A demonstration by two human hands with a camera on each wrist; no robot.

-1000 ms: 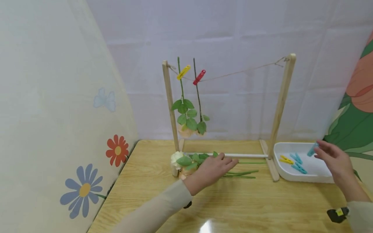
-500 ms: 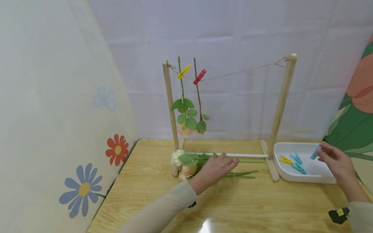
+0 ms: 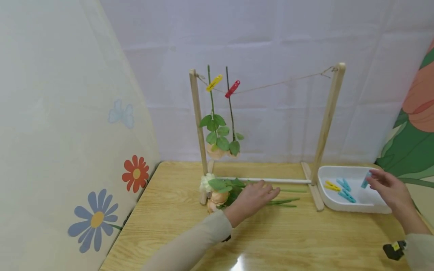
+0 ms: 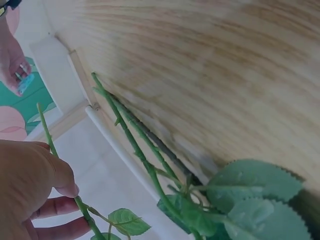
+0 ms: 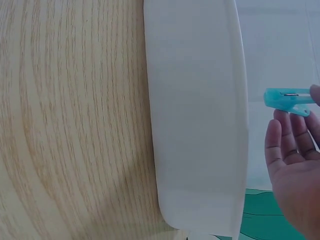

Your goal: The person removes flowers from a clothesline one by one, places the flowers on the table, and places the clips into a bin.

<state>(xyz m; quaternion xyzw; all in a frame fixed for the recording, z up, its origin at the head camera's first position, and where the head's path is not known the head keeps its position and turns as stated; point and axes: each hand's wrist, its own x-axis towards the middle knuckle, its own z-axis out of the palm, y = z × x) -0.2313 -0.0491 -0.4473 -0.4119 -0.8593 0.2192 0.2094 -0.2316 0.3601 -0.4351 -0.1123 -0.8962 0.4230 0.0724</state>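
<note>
Head: clothespin [image 3: 365, 180] at right hand's [image 3: 394, 191] fingertips [image 3: 375, 174]; seemingly pinched.

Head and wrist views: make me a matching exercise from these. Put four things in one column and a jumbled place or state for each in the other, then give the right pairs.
Things:
1. Red clothespin
2. White tray
3. Left hand
4. Right hand

Places and states:
A. Holds a green stem
B. Holds a blue clothespin
C. Clipped at the string
D. Has a yellow clothespin lying in it

Right pairs: 1-C, 2-D, 3-A, 4-B.
</note>
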